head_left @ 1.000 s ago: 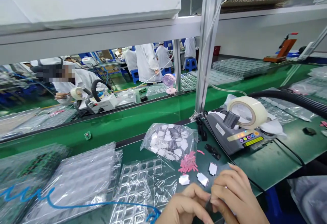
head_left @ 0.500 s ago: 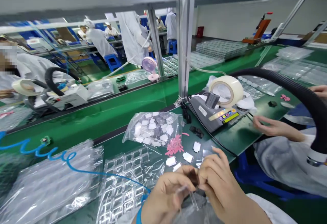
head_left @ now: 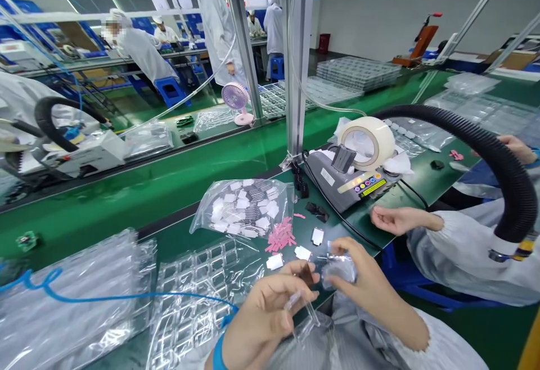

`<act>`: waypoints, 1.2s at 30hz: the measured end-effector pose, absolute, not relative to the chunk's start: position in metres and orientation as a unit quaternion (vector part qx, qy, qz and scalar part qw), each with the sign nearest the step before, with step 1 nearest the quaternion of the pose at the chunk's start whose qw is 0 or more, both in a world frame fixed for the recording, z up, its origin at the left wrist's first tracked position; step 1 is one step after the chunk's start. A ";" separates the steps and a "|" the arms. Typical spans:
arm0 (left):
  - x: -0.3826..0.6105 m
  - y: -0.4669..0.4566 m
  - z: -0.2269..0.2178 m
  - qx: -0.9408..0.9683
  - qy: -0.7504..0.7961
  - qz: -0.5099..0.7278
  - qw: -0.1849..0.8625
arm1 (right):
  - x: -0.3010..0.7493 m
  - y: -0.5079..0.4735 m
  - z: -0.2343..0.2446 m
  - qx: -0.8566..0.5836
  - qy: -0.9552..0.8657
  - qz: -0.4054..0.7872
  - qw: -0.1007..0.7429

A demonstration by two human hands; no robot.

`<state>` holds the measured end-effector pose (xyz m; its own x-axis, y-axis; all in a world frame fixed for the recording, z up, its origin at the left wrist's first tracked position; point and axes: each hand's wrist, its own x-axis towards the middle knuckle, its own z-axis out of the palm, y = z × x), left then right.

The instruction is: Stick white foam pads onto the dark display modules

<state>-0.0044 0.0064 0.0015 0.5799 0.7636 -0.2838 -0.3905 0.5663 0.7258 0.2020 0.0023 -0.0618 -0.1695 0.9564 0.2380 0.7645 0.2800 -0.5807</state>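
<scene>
My left hand [head_left: 264, 314] pinches a small dark part [head_left: 306, 274] and a strip of clear film [head_left: 304, 305] at the bench's near edge. My right hand [head_left: 358, 280] is closed on a crumpled piece of clear film [head_left: 340, 267] right beside it. Just beyond my fingers lie small white pads [head_left: 302, 252] and a heap of pink strips [head_left: 280, 237]. A clear bag of white and striped pads [head_left: 242, 208] sits behind those. A clear blister tray [head_left: 196, 297] lies to the left.
A tape dispenser [head_left: 352, 181] with a big tape roll [head_left: 366, 141] stands at centre right. A co-worker's hand [head_left: 390, 219] and white sleeve reach in from the right, under a black ribbed hose [head_left: 502, 156]. A green conveyor [head_left: 169, 184] runs behind. A blue coiled cord [head_left: 84, 298] crosses the trays.
The view tilted down and left. My hands have drawn apart, the right one pulling clear film off the dark part. The co-worker's hand moved nearer along the bench edge.
</scene>
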 end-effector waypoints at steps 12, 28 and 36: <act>-0.005 0.003 0.002 0.386 0.267 0.378 0.798 | 0.168 0.006 0.003 -0.413 -0.807 0.027 0.422; -0.007 -0.003 0.007 0.307 0.145 0.378 0.861 | 0.162 -0.001 -0.004 -0.292 -0.640 0.497 0.509; -0.011 0.000 0.025 0.472 0.202 0.367 0.776 | 0.173 0.003 0.036 -0.431 -0.781 0.161 0.422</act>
<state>-0.0109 -0.0002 0.0254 0.6494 0.7597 0.0331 -0.3784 0.2851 0.8806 0.1735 0.0026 0.0362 -0.2722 0.8088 0.5214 0.5376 0.5772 -0.6146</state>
